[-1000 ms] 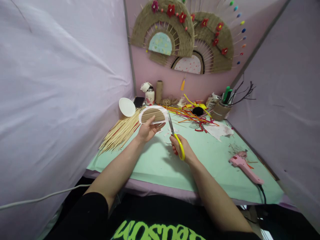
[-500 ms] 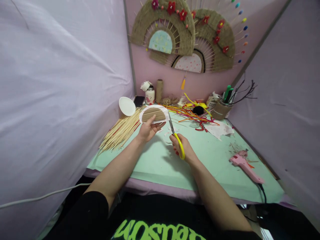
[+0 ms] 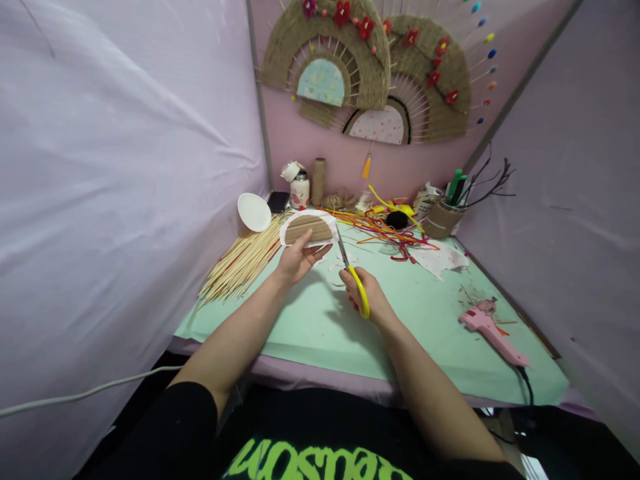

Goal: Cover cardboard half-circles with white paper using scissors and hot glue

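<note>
Left hand (image 3: 296, 261): fingers pinch white-edged brown half-round cardboard piece (image 3: 314, 228) above mint-green surface (image 3: 310, 333), far middle. Right hand (image 3: 374, 293): fingers wrap yellow-handled metal scissors (image 3: 359, 287), blades (image 3: 343, 248) at piece's right edge.

Your bare forearms (image 3: 239, 330) reach far; your left hand (image 3: 295, 261) pinches, thumb (image 3: 305, 238) uppermost; your right hand (image 3: 374, 293) curls tightly.

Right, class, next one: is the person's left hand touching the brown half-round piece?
Touching. The head view shows it: the left hand has its thumb lying over the lower edge of the brown half-round piece.
</note>
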Tool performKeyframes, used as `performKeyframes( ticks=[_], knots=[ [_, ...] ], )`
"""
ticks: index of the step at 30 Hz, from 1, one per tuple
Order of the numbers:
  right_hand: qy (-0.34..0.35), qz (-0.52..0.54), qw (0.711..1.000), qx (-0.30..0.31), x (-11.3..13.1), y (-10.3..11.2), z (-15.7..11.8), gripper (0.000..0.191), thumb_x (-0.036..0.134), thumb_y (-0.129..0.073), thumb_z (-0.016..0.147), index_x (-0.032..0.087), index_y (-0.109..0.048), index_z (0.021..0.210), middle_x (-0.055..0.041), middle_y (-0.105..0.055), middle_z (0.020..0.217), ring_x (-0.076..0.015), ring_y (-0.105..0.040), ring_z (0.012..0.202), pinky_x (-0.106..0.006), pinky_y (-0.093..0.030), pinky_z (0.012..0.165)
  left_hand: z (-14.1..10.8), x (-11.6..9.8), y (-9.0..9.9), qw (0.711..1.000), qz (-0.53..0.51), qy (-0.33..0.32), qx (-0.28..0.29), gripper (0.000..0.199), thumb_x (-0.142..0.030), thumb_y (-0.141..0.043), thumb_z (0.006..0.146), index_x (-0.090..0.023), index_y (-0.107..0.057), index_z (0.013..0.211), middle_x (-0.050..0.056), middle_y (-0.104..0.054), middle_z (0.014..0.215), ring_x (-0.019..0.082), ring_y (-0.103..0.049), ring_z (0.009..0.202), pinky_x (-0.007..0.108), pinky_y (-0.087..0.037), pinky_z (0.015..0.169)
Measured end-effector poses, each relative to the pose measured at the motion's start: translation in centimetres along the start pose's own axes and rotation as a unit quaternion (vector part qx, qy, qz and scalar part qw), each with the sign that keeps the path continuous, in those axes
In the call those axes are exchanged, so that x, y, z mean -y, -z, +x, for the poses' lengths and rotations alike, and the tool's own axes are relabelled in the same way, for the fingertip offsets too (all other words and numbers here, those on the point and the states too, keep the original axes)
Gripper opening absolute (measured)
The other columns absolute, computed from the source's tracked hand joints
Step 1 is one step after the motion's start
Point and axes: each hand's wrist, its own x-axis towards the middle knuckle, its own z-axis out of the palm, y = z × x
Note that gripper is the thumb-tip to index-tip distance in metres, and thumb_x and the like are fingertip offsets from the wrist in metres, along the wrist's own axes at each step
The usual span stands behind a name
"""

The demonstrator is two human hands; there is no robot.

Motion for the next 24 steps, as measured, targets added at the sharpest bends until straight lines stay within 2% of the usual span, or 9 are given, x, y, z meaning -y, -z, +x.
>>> performKeyframes(
  ticks=[12,24],
  knots=[
    [0.004,-0.026,1.000,-0.011,0.24,0.12,-0.04,0.044,0.064,-0.052,0.076,0.021,-0.044,0.070,0.0048,-0.044,0.053,-0.0100,-0.039,0.046,-0.023,-0.029,0.043,0.22,-0.03,0.28,1.000,0.011,-0.005,0.013,0.026,-0.022,-0.061,0.085,-0.015,-0.061,0.110,0.009,-0.072,0.096,0.022,-0.068,0.098,0.044,-0.048,0.099],
    [-0.002,-0.007,1.000,0.006,0.97,0.16,-0.60,0.040,0.061,-0.048,0.078,0.022,-0.040,0.072,0.0055,-0.043,0.052,-0.0103,-0.037,0.046,-0.023,-0.029,0.043,-0.02,-0.11,-0.06,1.000,0.012,0.000,0.004,0.031,-0.022,-0.060,0.085,-0.017,-0.058,0.116,0.008,-0.072,0.099,0.022,-0.067,0.099,0.044,-0.047,0.100]
  ],
)
